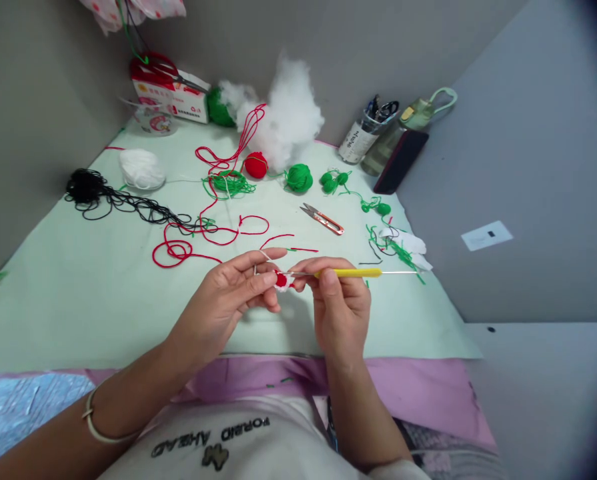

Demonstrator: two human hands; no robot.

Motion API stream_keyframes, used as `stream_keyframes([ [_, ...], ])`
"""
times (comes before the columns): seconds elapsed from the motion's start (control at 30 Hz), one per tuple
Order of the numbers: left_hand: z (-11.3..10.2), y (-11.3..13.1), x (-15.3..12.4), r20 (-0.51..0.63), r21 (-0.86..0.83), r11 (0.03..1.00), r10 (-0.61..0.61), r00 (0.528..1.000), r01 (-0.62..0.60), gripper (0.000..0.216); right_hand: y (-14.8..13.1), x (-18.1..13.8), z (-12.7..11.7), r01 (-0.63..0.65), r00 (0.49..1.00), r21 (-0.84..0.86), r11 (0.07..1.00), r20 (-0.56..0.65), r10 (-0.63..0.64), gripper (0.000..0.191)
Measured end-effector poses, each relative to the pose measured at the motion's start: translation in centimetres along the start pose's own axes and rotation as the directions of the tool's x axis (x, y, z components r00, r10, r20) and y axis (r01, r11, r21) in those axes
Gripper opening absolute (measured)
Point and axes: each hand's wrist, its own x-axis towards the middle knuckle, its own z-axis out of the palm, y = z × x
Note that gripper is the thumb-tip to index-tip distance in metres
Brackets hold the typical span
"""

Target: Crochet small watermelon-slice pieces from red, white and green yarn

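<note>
My left hand is closed, pinching a small red and white crocheted piece between thumb and fingers, with white yarn looped over the forefinger. My right hand is closed on a crochet hook with a yellow handle; its metal tip points left into the piece and its tail points right. Both hands hover over the near middle of a pale green table cover.
On the cover lie red yarn strands, black yarn, a white yarn ball, a red ball, green balls, thread snips, white stuffing, a pen jar, a bottle and a dark phone.
</note>
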Motion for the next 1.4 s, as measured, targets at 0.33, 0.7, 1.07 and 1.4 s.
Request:
stream_keyframes([
  [0.33, -0.2, -0.3, -0.1, -0.029, 0.167, 0.973, 0.167, 0.985, -0.16, 0.029, -1.1, -0.7, 0.3, 0.436, 0.9, -0.382, 0.815, 0.184, -0.395, 0.023],
  [0.7, 0.2, -0.4, -0.4, -0.065, 0.21, 0.954, 0.232, 0.971, -0.214, 0.043, -0.5, -1.0, 0.6, 0.521, 0.851, -0.518, 0.678, 0.253, -0.461, 0.025],
  [1.07, -0.4, 0.4, 0.4, 0.043, -0.148, 0.985, -0.079, 0.996, 0.084, 0.039, 0.4, -0.6, 0.2, 0.371, 0.926, -0.359, 0.857, 0.078, -0.369, 0.025],
  [1.4, 0.3, -0.3, 0.1, 0.014, 0.012, 0.997, 0.082, 0.997, -0.082, 0.032, 0.0, -0.3, 0.7, 0.277, 0.961, -0.3, 0.913, 0.061, -0.271, 0.022],
])
